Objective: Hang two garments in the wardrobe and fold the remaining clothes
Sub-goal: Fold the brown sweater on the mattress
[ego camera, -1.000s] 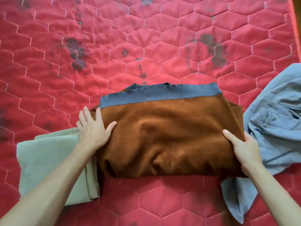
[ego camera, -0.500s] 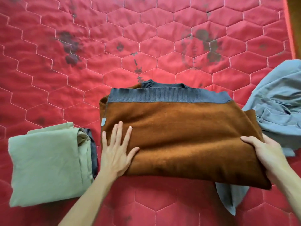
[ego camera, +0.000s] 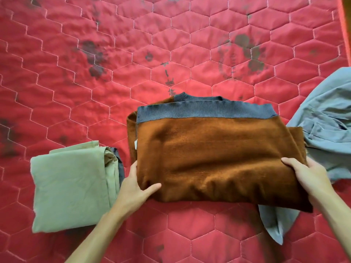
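Since the earlier frame, the left hand [ego camera: 133, 188] has left its flat position on top of the folded brown sweater [ego camera: 218, 154] and gone to the sweater's near left corner, with the thumb over the cloth and the fingers tucked beneath. The right hand [ego camera: 311, 177] clamps the near right corner in the same way, thumb on top and fingers out of sight below. Both hands are therefore closed on the sweater, which lies folded into a thick rectangle on the red quilted mattress [ego camera: 171, 44], its grey ribbed band [ego camera: 205, 111] along the far edge. Just left of the sweater is a folded pale green garment [ego camera: 70, 186] with a dark item [ego camera: 118, 162] showing at the side facing the sweater. The two do not appear to touch. To the right of the sweater, and partly under its right end, lies an unfolded grey-blue garment [ego camera: 326, 133]. Beyond the sweater the mattress carries dark stains. Assessment: the sweater is soft, bulky knit of moderate weight with no stiffness, so it will sag in the middle and the fold may open if lifted by one end. Support from beneath at both short ends, as now held, is judged the sound grip. The grey-blue garment may drag along with it.
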Motion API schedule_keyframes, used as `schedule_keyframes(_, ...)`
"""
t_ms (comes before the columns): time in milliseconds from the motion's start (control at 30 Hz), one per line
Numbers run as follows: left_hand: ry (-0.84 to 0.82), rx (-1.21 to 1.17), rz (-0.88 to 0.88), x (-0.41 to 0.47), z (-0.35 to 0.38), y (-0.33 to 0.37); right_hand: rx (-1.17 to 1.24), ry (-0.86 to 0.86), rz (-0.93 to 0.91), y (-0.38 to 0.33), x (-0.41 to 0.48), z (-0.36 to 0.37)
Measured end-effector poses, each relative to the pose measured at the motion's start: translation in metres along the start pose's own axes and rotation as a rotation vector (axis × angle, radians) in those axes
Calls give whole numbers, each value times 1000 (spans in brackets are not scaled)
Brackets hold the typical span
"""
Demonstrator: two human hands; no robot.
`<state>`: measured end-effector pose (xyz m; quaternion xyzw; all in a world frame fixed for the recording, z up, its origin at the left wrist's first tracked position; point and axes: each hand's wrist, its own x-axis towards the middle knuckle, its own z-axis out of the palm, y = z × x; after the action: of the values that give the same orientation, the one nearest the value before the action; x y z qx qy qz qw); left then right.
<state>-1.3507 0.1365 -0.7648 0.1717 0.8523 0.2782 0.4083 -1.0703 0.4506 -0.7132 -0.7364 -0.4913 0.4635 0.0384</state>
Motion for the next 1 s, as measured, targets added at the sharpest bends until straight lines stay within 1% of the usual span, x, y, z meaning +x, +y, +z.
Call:
schedule_keyframes(67, -29, 183, 14, 12, -16, -14, -28, 0, -2, -2, -2, -3)
schedule_keyframes(133, 52, 294, -27, 22, -32, -24, -29, 18, -13, -4, -3, -8)
schedule_keyframes(200, 130, 319, -118, 25, -39, -25, 14, 10, 8, -7, -6, -12)
schedule_keyframes(300, 160, 407, -189, 30, -27, -9, 113, -24, 34, -16, -16, -8)
schedule_keyframes(367, 222, 457, -164, 35, -18, 12, 202, -93, 38, -30, -29, 3)
schedule_keyframes(400, 278, 429, -108, 38, -15, 26, 250, -140, 29, -39, -36, 10)
schedule_keyframes(467, 376, 282, 54, 42, -12, 57, 297, -244, -8, -60, -57, 28)
schedule_keyframes(500, 380, 151, 86, 43, -10, 73, 284, -310, -44, -68, -67, 39)
schedule_keyframes(533, 332, -19, 70, 44, -9, 88, 263, -375, -92, -77, -77, 53)
schedule_keyframes(567, 230, -237, 20, 44, -8, 106, 222, -431, -149, -86, -87, 69)
schedule_keyframes(600, 85, -464, -54, 41, -9, 123, 174, -472, -211, -95, -98, 87)
schedule_keyframes(633, -66, -648, -125, 36, -12, 136, 126, -502, -292, -103, -107, 105)
schedule_keyframes(667, -187, -784, -172, 29, -17, 146, 95, -526, -367, -110, -117, 125)
schedule_keyframes(700, -262, -877, -195, 26, -23, 150, 73, -546, -425, -116, -127, 145)
schedule_keyframes(733, -282, -940, -200, 20, -31, 151, 58, -563, -468, -122, -136, 165)
schedule_keyframes(767, -258, -964, -195, 22, -40, 147, 44, -576, -506, -124, -143, 185)
schedule_keyframes(800, -217, -949, -189, 23, -48, 143, 34, -607, -534, -126, -150, 203)
schedule_keyframes(833, -162, -869, -194, 28, -56, 134, 14, -667, -547, -125, -156, 220)
schedule_keyframes(900, -19, -539, -255, 45, -66, 110, -86, -863, -522, -117, -161, 248)
schedule_keyframes(933, 72, -379, -268, 51, -67, 93, -176, -952, -518, -109, -158, 258)
schedule_keyframes(967, 133, -276, -263, 57, -65, 75, -274, -992, -554, -99, -152, 262)
schedule_keyframes(1000, 161, -195, -274, 60, -61, 61, -339, -963, -621, -88, -144, 263)
